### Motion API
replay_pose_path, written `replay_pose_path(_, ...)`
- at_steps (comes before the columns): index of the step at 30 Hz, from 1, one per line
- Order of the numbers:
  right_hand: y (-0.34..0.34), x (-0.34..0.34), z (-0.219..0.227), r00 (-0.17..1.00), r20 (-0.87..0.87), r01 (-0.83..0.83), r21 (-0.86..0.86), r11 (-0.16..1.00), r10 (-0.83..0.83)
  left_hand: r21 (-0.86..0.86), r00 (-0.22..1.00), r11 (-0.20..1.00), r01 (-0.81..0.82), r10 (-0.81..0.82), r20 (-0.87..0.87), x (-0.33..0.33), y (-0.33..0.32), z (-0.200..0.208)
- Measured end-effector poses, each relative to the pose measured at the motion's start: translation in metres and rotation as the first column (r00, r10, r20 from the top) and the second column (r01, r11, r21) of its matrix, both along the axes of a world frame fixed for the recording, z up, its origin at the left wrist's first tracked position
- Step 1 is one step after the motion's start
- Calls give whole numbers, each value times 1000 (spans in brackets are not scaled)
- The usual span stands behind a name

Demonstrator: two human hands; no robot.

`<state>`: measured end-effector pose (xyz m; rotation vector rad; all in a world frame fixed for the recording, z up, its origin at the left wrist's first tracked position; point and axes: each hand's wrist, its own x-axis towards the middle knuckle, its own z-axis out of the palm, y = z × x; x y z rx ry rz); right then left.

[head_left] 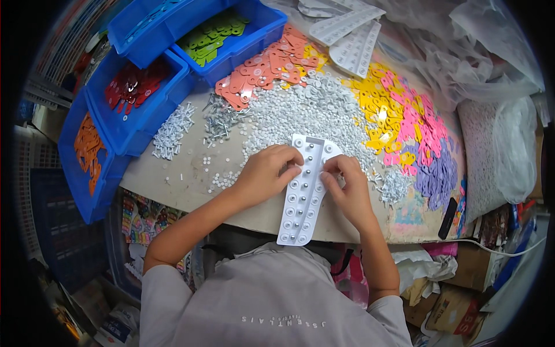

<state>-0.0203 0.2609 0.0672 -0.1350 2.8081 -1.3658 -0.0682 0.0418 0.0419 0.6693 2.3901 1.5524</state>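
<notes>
A long white plastic tray point(296, 214) with one rounded end lies at the table's front edge, pointing away from me. White ring-shaped pieces sit in round recesses along both its sides, and a row of metal pins point(304, 199) stands in the middle groove. At the tray's left edge my left hand point(270, 174) has thumb and forefinger pinched together. Opposite it, my right hand point(351, 186) pinches in the same way over the right edge. Whatever is between the fingertips is too small or hidden. A spread of small white round pieces point(312, 107) lies just beyond the hands.
Blue bins point(144, 136) at left hold red, orange and green flat pieces. Piles of coral point(260, 69), yellow point(378, 107), pink point(425, 118) and purple pieces point(435, 179) surround the white ones. White fan-shaped trays point(355, 49) lie at the back; a filled clear bag point(491, 150) stands right.
</notes>
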Motion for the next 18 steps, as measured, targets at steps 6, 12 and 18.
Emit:
replay_pose_path(6, -4, 11, -23, 944, -327, 32, 230, 973, 46, -171, 813, 985, -1, -99, -574, 2, -5, -11)
replay_pose_path(12, -12, 16, -30, 892, -448, 85, 305, 949, 64, -31, 856, 999, 12, -26, -517, -4, -3, -14)
replay_pose_path(18, -1, 3, -10, 955, -295, 71, 111, 991, -36, -108, 864, 982, -156, 83, -496, -84, 10, -5)
